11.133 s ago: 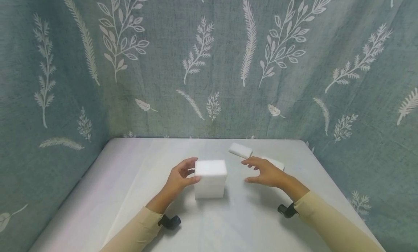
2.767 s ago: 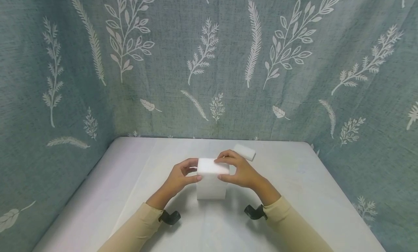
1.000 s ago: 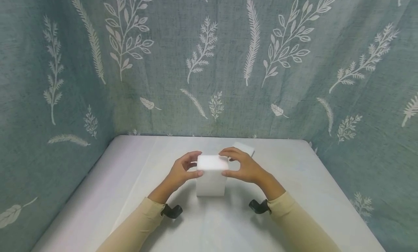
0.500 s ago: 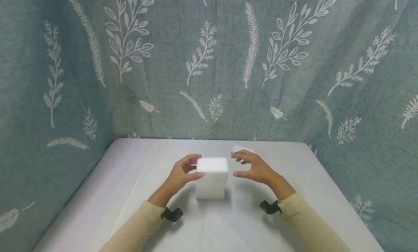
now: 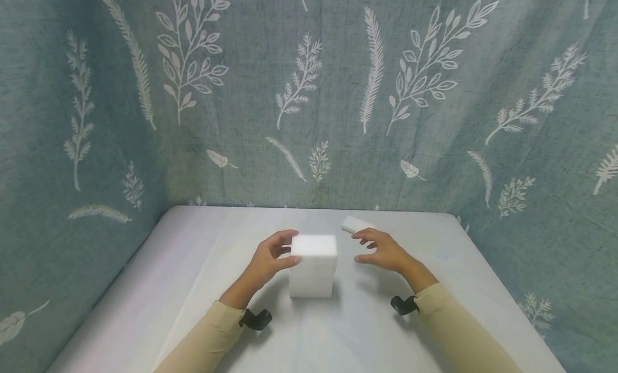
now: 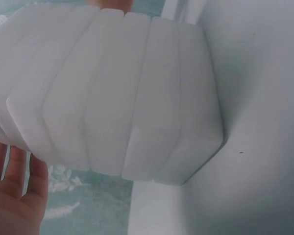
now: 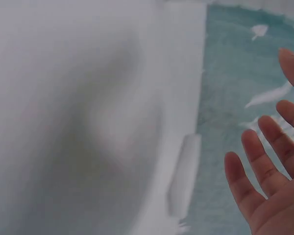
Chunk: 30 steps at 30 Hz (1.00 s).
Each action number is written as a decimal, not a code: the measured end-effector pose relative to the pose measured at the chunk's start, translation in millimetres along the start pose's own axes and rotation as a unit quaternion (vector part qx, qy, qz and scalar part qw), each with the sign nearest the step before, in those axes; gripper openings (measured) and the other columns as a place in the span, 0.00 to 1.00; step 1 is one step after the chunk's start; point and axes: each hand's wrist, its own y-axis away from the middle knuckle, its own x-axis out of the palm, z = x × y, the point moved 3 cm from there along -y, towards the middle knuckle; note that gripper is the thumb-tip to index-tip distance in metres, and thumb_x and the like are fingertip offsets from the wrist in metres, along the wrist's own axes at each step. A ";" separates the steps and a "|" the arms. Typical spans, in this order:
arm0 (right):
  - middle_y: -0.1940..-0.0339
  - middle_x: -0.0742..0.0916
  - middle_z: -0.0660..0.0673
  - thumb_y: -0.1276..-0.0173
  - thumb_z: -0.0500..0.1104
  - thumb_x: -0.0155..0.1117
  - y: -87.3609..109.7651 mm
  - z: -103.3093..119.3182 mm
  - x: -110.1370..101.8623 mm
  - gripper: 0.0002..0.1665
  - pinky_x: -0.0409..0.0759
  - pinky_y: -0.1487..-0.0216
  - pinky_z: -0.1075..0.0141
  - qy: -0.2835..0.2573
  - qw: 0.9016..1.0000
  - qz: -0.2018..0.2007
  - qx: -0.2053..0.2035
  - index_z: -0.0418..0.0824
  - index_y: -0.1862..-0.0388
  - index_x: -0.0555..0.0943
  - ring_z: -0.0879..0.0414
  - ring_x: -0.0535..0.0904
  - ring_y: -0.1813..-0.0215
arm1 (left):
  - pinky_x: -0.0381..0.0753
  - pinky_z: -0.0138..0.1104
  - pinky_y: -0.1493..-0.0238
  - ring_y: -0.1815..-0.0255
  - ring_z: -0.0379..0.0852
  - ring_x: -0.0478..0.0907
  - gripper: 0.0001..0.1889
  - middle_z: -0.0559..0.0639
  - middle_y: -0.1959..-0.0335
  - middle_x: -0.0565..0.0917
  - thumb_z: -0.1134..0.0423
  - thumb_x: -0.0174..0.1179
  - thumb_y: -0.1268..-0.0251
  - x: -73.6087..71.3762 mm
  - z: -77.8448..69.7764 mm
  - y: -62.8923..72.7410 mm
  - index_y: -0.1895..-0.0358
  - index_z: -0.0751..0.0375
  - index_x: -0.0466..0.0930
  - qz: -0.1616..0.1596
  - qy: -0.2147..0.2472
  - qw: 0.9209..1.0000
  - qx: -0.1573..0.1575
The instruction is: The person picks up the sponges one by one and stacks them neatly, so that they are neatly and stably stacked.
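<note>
White block-shaped sponges stand in a neat stack at mid-table; the left wrist view shows several layers lying face to face in the stack. My left hand holds the stack near its top, thumb on the front and fingers round the far left side. To the right of it my right hand hovers with relaxed, parted fingers, holding nothing. Just beyond those fingertips one loose white sponge lies flat, partly covered by the hand in the head view. The right wrist view has this sponge near the table's edge.
The pale table is bounded by a blue-green leaf-patterned curtain at the back and both sides. A black wrist camera is strapped to the left wrist, another camera to the right.
The stack has grown taller since the oldest frame, and one of two loose sponges has left the table's right side. My right hand has let go of the stack top and moved right.
</note>
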 end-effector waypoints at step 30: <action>0.36 0.75 0.35 0.39 0.49 0.72 -31.0 -64.7 -6.0 0.34 0.74 0.43 0.44 0.044 0.987 -0.054 0.141 0.34 0.38 0.76 0.37 0.74 0.41 | 0.73 0.53 0.41 0.42 0.62 0.74 0.30 0.62 0.42 0.77 0.72 0.67 0.42 5.9 -17.6 5.6 0.35 0.69 0.69 -0.002 -0.020 0.999 -0.038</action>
